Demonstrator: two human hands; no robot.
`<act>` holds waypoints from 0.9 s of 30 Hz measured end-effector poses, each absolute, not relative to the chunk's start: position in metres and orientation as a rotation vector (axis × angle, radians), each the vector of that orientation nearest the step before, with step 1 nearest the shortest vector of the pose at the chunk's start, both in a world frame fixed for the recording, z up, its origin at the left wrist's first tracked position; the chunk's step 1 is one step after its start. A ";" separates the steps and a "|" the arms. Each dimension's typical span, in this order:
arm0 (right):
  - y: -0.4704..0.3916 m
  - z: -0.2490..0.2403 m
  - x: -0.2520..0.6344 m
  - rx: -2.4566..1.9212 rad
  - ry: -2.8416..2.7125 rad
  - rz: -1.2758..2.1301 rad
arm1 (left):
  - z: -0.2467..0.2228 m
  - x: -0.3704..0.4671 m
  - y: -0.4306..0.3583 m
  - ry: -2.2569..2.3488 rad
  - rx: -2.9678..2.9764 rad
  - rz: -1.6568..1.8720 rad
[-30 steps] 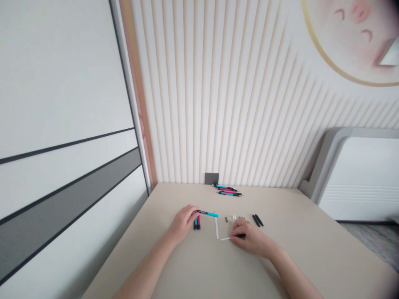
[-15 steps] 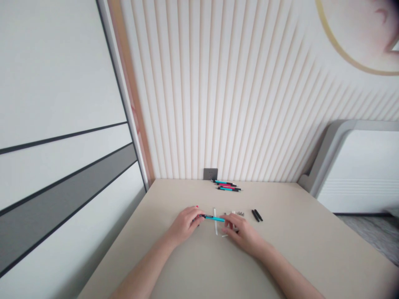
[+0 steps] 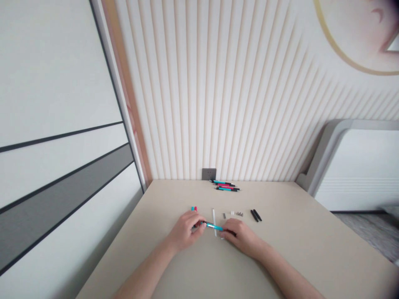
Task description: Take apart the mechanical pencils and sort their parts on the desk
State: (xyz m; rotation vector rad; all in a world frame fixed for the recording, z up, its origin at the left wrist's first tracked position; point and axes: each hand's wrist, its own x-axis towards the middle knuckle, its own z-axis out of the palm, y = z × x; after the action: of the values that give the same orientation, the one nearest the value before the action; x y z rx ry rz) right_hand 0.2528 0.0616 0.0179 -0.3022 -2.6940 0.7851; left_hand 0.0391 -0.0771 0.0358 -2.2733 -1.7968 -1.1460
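The pale beige worktop (image 3: 193,274) runs from the near edge of the view back to a white ribbed wall (image 3: 212,91), where a dark socket (image 3: 209,174) sits just above its far edge. A tall white cupboard (image 3: 56,74) with dark lines and a grey band stands on the left; on the right are a white panel (image 3: 368,166) with a grey rim and a strip of grey patterned floor (image 3: 364,232). Part of a round picture (image 3: 358,33) with a gold rim shows at the far upper right. Over the middle of the worktop is a blue pen tube (image 3: 213,226), held between the two hands — the left hand (image 3: 183,232) has its fingers closed on the dark left end, and the right hand (image 3: 245,236) has its fingers narrowed on the blue right end. Something dark shows under the right fingers, too hidden to name. Thin white sticks (image 3: 214,222) lie beyond and below the tube, a blue and a red tube end (image 3: 195,208) show past the left hand, and small grey and white bits (image 3: 232,213) lie beyond the right. Farther right are two black sleeves (image 3: 256,215), side by side; blue and red pens (image 3: 226,186) lie near the socket.
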 end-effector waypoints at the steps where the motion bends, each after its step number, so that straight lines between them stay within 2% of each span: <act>1: 0.062 0.018 0.253 -0.298 -2.693 0.793 | 0.036 0.040 -0.077 -1.801 -2.270 -1.147; 19: 0.066 0.018 0.256 -0.381 -2.671 0.831 | 0.030 0.040 -0.076 -1.784 -2.373 -1.134; 27: 0.073 0.015 0.259 -0.461 -2.586 0.846 | 0.041 0.027 -0.079 -1.826 -2.095 -1.198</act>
State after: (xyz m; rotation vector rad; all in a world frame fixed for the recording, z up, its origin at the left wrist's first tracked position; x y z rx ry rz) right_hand 0.2591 0.0735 0.0151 -0.4607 -2.5864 0.8462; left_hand 0.0265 -0.0789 0.0406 -2.0953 -1.8262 -1.1983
